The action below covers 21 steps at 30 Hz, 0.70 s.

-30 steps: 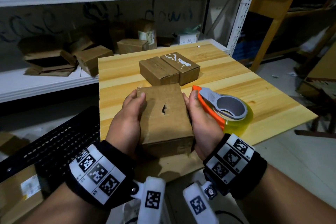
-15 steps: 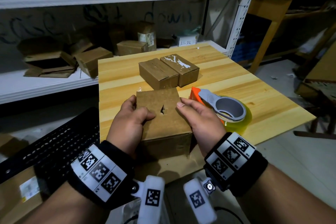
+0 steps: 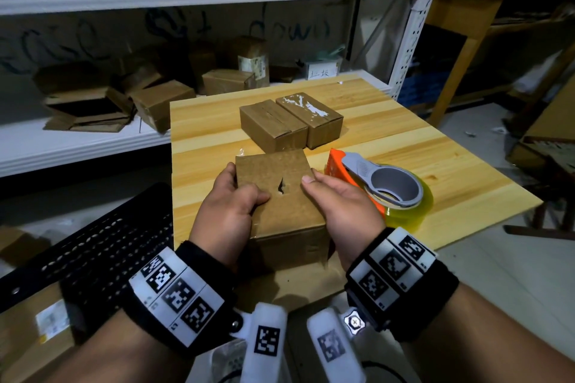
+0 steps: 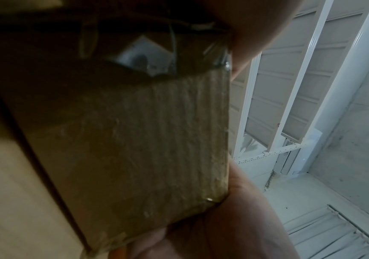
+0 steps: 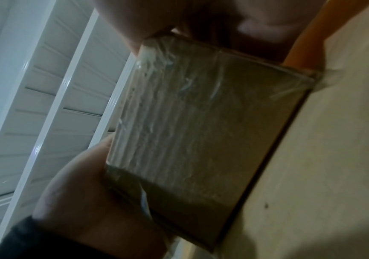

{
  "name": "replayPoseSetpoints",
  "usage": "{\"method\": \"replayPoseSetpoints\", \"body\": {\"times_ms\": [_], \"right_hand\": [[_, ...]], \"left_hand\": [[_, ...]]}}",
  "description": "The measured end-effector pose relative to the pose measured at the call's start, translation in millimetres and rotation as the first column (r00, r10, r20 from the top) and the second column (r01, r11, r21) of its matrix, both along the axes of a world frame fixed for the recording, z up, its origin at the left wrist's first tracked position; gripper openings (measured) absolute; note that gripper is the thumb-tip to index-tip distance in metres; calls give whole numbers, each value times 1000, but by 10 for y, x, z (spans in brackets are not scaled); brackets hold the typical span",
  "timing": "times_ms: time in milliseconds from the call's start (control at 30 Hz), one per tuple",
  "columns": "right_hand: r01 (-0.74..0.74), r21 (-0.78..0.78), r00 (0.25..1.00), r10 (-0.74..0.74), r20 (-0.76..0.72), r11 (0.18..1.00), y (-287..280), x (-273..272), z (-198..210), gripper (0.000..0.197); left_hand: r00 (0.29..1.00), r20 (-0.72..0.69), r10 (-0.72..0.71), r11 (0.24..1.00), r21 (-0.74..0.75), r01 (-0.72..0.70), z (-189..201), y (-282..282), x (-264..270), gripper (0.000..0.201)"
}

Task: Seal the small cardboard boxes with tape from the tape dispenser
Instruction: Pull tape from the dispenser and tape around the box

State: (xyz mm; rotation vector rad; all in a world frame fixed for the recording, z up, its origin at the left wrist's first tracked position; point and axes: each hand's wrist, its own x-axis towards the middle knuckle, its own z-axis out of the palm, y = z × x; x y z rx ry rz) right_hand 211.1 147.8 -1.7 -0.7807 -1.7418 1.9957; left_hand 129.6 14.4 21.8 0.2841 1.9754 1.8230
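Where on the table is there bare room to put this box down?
Bare wood lies left of the two boxes, along the table's left edge, and on the far right past the tape dispenser. It is crowded in the middle: the held box sits between both hands, close behind the pair and beside the dispenser.

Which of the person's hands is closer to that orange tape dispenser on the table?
The right hand: it sits right beside the tape dispenser. The left hand is across the held box.
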Motion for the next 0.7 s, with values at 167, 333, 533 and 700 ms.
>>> {"method": "replayPoseSetpoints", "body": {"times_ms": [167,333,533,700], "right_hand": [[-37,29,999,37,7,999,32,19,18,19],[57,128,998,-52,-41,990,152,-4,119,42],[151,84,980,-138,-145,985,491,180,410,25],[183,394,982,-186,-32,901,734,274,402,33]], "left_hand": [[1000,10,3,1000,5,-3,28,0,19,42],[993,100,62,995,74,-70,70,18,-20,75],[978,199,67,978,181,-104,85,-13,-46,91],[969,246,23,967,239,-84,97,-66,-48,91]]}}
